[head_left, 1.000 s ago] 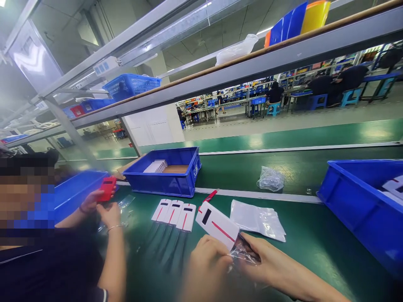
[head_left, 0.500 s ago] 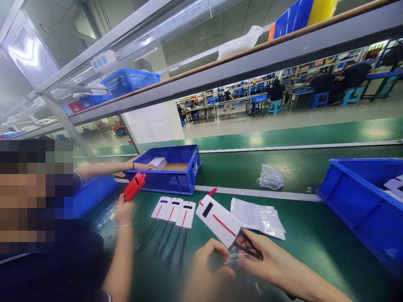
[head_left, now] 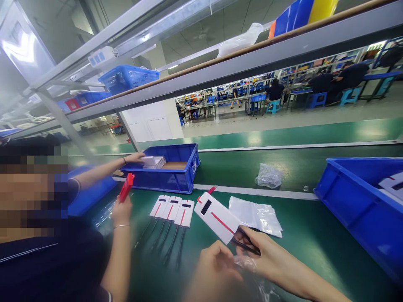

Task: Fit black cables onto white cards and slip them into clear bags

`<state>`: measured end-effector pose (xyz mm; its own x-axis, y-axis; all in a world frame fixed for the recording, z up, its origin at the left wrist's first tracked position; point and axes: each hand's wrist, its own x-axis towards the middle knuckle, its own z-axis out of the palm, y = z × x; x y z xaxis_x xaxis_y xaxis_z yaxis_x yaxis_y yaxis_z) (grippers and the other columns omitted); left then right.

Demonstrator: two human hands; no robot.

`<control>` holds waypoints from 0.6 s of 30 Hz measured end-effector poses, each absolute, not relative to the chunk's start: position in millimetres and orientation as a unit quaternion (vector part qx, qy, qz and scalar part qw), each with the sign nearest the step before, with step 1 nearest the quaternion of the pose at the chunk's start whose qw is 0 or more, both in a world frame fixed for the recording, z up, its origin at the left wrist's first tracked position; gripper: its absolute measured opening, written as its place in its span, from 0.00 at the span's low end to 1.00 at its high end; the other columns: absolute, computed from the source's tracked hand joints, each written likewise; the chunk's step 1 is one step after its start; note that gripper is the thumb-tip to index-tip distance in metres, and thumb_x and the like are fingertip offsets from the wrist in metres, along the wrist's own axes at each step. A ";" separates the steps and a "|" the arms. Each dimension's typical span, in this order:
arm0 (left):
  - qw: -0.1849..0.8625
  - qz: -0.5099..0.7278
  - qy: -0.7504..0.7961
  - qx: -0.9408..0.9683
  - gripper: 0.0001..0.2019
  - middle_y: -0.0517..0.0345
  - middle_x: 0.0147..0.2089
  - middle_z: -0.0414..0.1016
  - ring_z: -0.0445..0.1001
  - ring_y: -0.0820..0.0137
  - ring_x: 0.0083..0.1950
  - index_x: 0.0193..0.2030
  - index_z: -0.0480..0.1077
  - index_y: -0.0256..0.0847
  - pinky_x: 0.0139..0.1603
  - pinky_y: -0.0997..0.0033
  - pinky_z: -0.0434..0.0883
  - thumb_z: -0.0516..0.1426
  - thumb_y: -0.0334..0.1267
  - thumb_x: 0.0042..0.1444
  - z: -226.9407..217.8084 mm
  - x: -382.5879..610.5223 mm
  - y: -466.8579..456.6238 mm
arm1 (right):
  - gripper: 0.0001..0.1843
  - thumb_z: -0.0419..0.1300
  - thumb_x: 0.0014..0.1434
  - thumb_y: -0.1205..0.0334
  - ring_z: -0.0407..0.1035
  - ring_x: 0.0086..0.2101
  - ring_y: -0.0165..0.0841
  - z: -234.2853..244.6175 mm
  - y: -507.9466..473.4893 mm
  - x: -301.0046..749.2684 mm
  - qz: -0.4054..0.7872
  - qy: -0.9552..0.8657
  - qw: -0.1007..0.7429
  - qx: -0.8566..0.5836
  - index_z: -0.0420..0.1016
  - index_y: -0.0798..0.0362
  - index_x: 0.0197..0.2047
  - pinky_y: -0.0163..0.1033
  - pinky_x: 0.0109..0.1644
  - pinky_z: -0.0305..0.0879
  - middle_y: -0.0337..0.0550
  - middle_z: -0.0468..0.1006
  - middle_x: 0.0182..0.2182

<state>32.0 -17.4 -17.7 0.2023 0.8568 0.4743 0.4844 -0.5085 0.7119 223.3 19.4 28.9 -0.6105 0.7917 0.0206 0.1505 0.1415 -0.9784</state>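
Right hand [head_left: 266, 247] gripping the black cables [head_left: 247, 242] should support them without tugging, keeping the tilted white case [head_left: 217, 219] steady between the row of white cases [head_left: 172, 209] and the plastic bags [head_left: 256, 216], while the left hand [head_left: 217, 268] curls beside clear film [head_left: 247, 263], its grip unclear.

Factory hall, assembly or packing line by look. Blue crate [head_left: 160, 180] on long green bench [head_left: 302, 218]; bench top runs on behind crate, split by pale strips. Before crate, three matching white devices [head_left: 173, 209] with black cables, laid in row. Above crate, metal-framed shelf [head_left: 201, 79] bearing perforated blue basket [head_left: 129, 78]. Left of crate, co-worker [head_left: 69, 256] at same bench. Far beyond crate, rightward: seated workers [head_left: 276, 90], plastic stools [head_left: 273, 106], crowded racks [head_left: 296, 78].
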 end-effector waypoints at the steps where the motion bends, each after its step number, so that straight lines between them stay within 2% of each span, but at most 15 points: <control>1: 0.197 0.444 0.452 0.748 0.15 0.66 0.24 0.73 0.75 0.75 0.22 0.34 0.72 0.43 0.19 0.79 0.70 0.61 0.53 0.59 -18.9 33.2 -17.6 | 0.08 0.61 0.62 0.59 0.68 0.39 0.34 26.7 20.4 224.3 0.547 -0.702 0.295 -0.349 0.70 0.50 0.45 0.35 0.43 0.67 0.37 0.72 0.39; 4: 0.186 0.457 0.457 0.740 0.15 0.66 0.24 0.73 0.74 0.75 0.22 0.33 0.71 0.43 0.19 0.80 0.69 0.59 0.52 0.62 -28.1 36.0 -16.9 | 0.10 0.60 0.63 0.61 0.66 0.37 0.34 23.7 23.3 227.6 0.511 -0.705 0.305 -0.387 0.69 0.48 0.49 0.37 0.47 0.67 0.36 0.71 0.36; 7: 0.265 0.471 0.444 0.715 0.16 0.66 0.23 0.72 0.73 0.75 0.20 0.34 0.71 0.43 0.18 0.79 0.67 0.58 0.54 0.62 -39.8 36.7 -14.8 | 0.13 0.59 0.65 0.57 0.67 0.37 0.35 25.0 24.3 228.2 0.499 -0.706 0.312 -0.394 0.69 0.48 0.51 0.39 0.51 0.67 0.37 0.72 0.37; 12: 0.375 0.467 0.437 0.671 0.17 0.66 0.21 0.70 0.64 0.79 0.14 0.36 0.70 0.43 0.14 0.81 0.57 0.53 0.54 0.66 -40.0 30.8 -13.4 | 0.15 0.61 0.64 0.54 0.68 0.39 0.36 34.7 24.4 227.8 0.497 -0.705 0.320 -0.393 0.68 0.48 0.52 0.37 0.49 0.68 0.40 0.74 0.40; 15: 0.455 0.467 0.439 0.618 0.18 0.65 0.21 0.70 0.60 0.80 0.14 0.34 0.70 0.43 0.15 0.80 0.54 0.56 0.55 0.63 -28.5 20.4 -12.4 | 0.13 0.58 0.65 0.48 0.69 0.35 0.36 46.9 29.9 245.2 0.424 -0.735 0.330 -0.414 0.72 0.48 0.40 0.36 0.41 0.66 0.39 0.75 0.33; 17: 0.470 0.478 0.444 0.594 0.19 0.65 0.21 0.69 0.57 0.81 0.14 0.33 0.68 0.42 0.16 0.79 0.53 0.57 0.57 0.61 -19.6 10.0 -10.2 | 0.23 0.52 0.68 0.42 0.65 0.27 0.33 51.9 36.4 268.2 0.362 -0.762 0.315 -0.436 0.72 0.49 0.29 0.36 0.31 0.63 0.38 0.71 0.24; 18: 0.470 0.484 0.447 0.588 0.21 0.65 0.21 0.68 0.55 0.81 0.14 0.32 0.68 0.41 0.16 0.79 0.52 0.57 0.58 0.61 -15.2 4.2 -8.7 | 0.26 0.50 0.67 0.40 0.62 0.24 0.33 52.0 40.1 281.9 0.340 -0.769 0.299 -0.451 0.72 0.49 0.27 0.36 0.28 0.60 0.37 0.68 0.21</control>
